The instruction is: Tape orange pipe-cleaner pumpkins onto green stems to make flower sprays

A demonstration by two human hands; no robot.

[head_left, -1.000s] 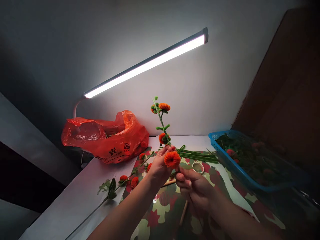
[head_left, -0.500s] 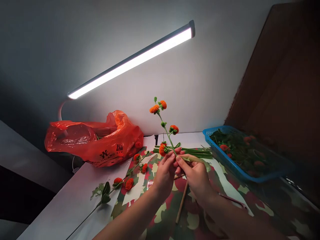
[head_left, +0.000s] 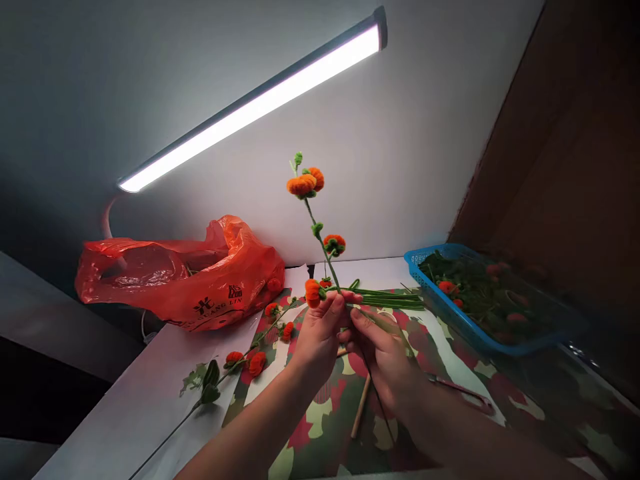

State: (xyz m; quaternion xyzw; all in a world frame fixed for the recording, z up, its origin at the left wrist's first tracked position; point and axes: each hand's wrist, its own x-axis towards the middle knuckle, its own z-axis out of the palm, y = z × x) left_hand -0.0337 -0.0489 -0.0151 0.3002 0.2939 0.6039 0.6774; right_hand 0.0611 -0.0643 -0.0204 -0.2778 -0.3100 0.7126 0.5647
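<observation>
An artificial branch [head_left: 326, 255] stands upright before me, bearing fuzzy orange pumpkin-shaped heads and small green buds. My left hand [head_left: 317, 340] pinches its green stem just below the lowest orange head. Close beside it, my right hand [head_left: 387, 360] is closed at the stem, thumb and fingertips together. A thin pale green strip [head_left: 403, 337], like floral tape, runs from the right fingers and is partly hidden behind that hand. Under the hands, the bare dark wire end [head_left: 381, 397] of the branch slants down. The exact grip between the fingertips is hidden.
A similar branch [head_left: 256, 364] lies at left, near a red plastic bag [head_left: 225, 280]. Green stems [head_left: 393, 300] lie behind my hands. A blue basket [head_left: 465, 330] of leaves and orange heads, scissors [head_left: 467, 392] and a brown stick [head_left: 361, 407] rest on the table. A lamp [head_left: 255, 103] glows above.
The branch has risen slightly and shifted left, and its wire end now shows below my hands. The green strip hangs lower along the right hand. The view has also shifted a little.
</observation>
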